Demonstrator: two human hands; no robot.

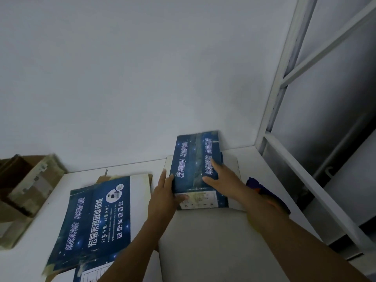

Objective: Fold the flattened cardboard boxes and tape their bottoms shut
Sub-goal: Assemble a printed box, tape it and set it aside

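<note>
Reaching in from the near edge with both bare forearms, over a pale grey-white panel (203, 241) lying on the white surface (40, 231). To the left of the arms, flat on that surface: a flattened cardboard box (95, 216) in dark blue print, not yet folded.

Further in, clasping the left edge of the blue box (191, 159) with the left grip (162, 192) — fingers up along the side, thumb curled onto the white label at the near end. Pressing down on the upper face with the right grip (221, 180), fingers straight and spread, holding nothing. Sits near the back of the surface, far end close against the wall (142, 78). Shows a paler strip down the middle of the upper face; tape or bare seam, cannot tell.

Just behind the right wrist, a dark blue and orange thing (262, 190), too blurred to name. Far left, brown cartons (26, 186); far right, a white metal rack (284, 88).

Judged from this: closing or smoothing the bottom of one box, with at least one more left to fold. Next, likely calls for holding the flaps flush under the flat palm while freeing the other hand for tape — otherwise risks a sprung seam.
</note>
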